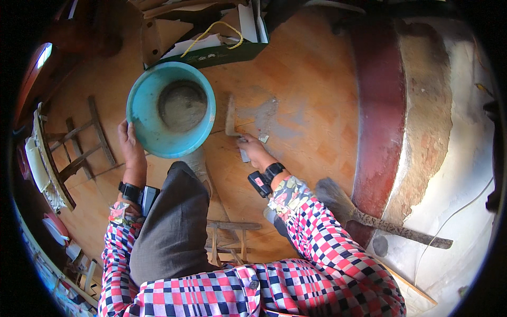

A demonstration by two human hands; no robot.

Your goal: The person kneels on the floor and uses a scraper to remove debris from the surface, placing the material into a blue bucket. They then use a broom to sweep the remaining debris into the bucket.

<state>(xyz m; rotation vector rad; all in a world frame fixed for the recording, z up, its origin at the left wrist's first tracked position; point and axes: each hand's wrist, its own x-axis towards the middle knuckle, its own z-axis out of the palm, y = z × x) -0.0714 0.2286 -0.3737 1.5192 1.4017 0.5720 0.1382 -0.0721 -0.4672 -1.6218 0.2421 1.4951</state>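
Note:
My left hand [131, 142] grips the near left rim of a light blue plastic basin [144, 107], tilted so that grey powdery matter [184, 109] shows at its bottom. To the right of the basin, my right hand [253, 148] is closed on a small tool [231, 117] with a long, pale, narrow blade that points away from me over the floor. What kind of tool it is I cannot tell. Just beyond that hand, grey dust and crumbs [269, 115] lie on the wood-patterned floor, with a small scrap [263, 138] beside them.
A dark green box [229, 55] with a yellow rope handle holds cardboard pieces beyond the basin. A broom [356, 214] leans at the right by the dark red wall base [378, 119] and peeling plaster. Wooden stools stand at the left [81, 158] and below me [233, 226].

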